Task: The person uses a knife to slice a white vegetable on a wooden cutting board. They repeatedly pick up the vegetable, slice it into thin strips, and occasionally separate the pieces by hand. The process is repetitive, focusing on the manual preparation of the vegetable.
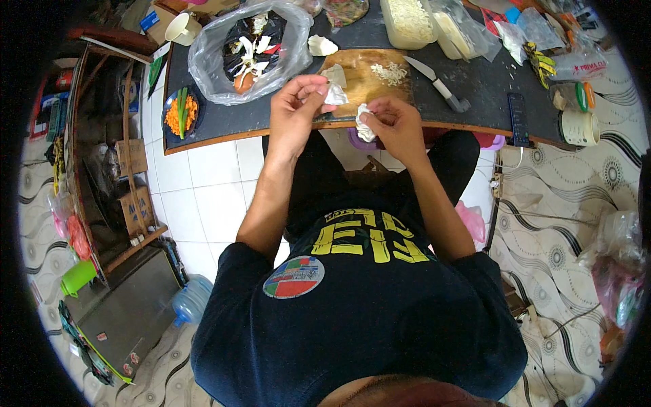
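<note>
My left hand (300, 109) pinches a thin white piece (335, 94), perhaps cabbage leaf or tissue, over the near left part of a wooden cutting board (356, 63). In my right hand (394, 122) is a crumpled white piece (365, 124) of similar look, at the table's near edge. On the board lie a pale flat piece (334, 75) and a small heap of chopped white bits (389, 74). A knife with a white handle (432, 76) rests right of the board, its tip by the board's corner. Another white piece (322, 46) lies behind the board.
A clear plastic bag (203, 66) with scraps stands left of the board. A plate of chopped orange food (181, 113) with green stalks is at the far left. Behind are a tub of white shreds (411, 25) and a bagged container (455, 38); a phone (518, 119) lies right.
</note>
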Tool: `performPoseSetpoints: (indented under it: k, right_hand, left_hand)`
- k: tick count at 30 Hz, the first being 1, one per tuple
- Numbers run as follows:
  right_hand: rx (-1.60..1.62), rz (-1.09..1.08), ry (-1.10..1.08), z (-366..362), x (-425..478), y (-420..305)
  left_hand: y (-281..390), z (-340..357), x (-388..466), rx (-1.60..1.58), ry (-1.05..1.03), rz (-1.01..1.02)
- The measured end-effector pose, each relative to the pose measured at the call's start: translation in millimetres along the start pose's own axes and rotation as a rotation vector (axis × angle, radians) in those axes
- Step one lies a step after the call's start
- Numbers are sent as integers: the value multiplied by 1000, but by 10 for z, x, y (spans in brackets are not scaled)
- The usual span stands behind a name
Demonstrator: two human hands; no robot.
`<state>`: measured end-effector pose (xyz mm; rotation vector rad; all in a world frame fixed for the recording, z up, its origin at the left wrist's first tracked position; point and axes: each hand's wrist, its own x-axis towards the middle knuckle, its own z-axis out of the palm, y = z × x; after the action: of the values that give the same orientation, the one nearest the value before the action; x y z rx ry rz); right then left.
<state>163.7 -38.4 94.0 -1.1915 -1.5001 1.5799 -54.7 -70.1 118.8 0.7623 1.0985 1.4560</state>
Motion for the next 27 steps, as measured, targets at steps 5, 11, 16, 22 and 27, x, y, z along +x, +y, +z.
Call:
performPoseSetpoints:
  k: [5,11,16,22,27]
  right_hand:
    - [-84,-163,37,202,465,303]
    - [-228,-243,40,486,1132,136]
    - [-534,-255,68,465,1195,45]
    - [-280,-331,-7,331,985,150]
    - [-652,-526,132,235,956,162]
  left_hand:
    - [69,-184,-35,-33,64,-39]
    - [59,-278,-101,-96,83,-38]
    - [12,-324,-124,-82,69,-35]
    - [-68,-269,-72,-70,55,-65]
    - [-70,-272,-43,-22,66,-50]
